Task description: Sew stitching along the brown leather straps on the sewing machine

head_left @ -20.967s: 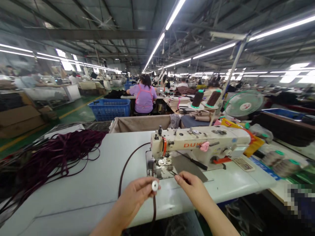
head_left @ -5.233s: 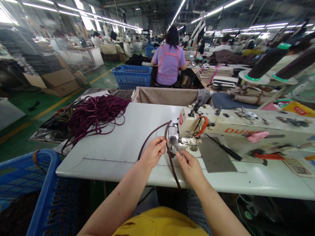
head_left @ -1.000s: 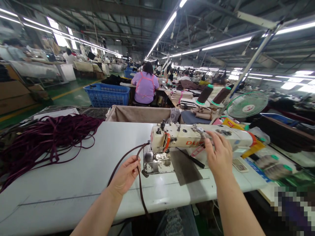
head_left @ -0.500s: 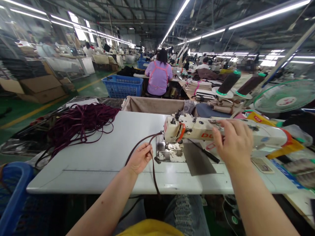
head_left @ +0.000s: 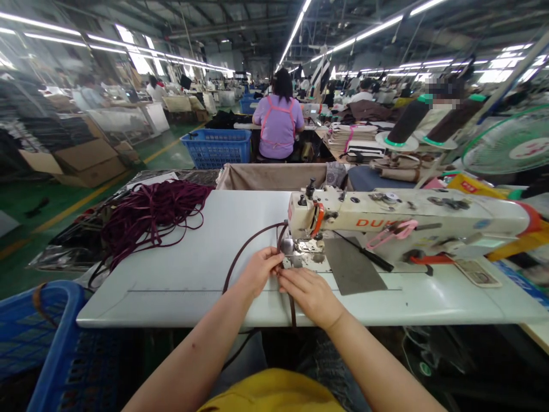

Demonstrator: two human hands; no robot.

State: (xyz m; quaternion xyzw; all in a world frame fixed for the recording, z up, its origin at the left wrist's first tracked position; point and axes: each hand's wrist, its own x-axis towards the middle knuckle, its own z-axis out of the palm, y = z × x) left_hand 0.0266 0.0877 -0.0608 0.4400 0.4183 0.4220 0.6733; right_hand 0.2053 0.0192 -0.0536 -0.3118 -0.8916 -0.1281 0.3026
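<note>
My left hand (head_left: 263,269) pinches a narrow dark brown strap (head_left: 242,250) just left of the sewing machine's (head_left: 355,220) needle plate. Close against it, my right hand (head_left: 306,292) has its fingers together on the same strap, and a tail of it hangs over the table's front edge. From the hands the strap runs up to the left side of the machine head, with another length curving down to the left behind my left wrist. The fingertips of both hands partly cover where they grip it.
A heap of maroon straps (head_left: 158,214) lies at the table's (head_left: 180,309) left. Blue baskets (head_left: 64,349) stand at lower left and beyond. Right of the needle lie a grey sheet (head_left: 355,274) and a black-handled tool (head_left: 377,260). A person in purple (head_left: 278,123) sits ahead.
My right hand has come down from the top of the machine to the strap beside my left hand. My left hand, still holding the strap, has shifted slightly right, nearer the needle plate.
</note>
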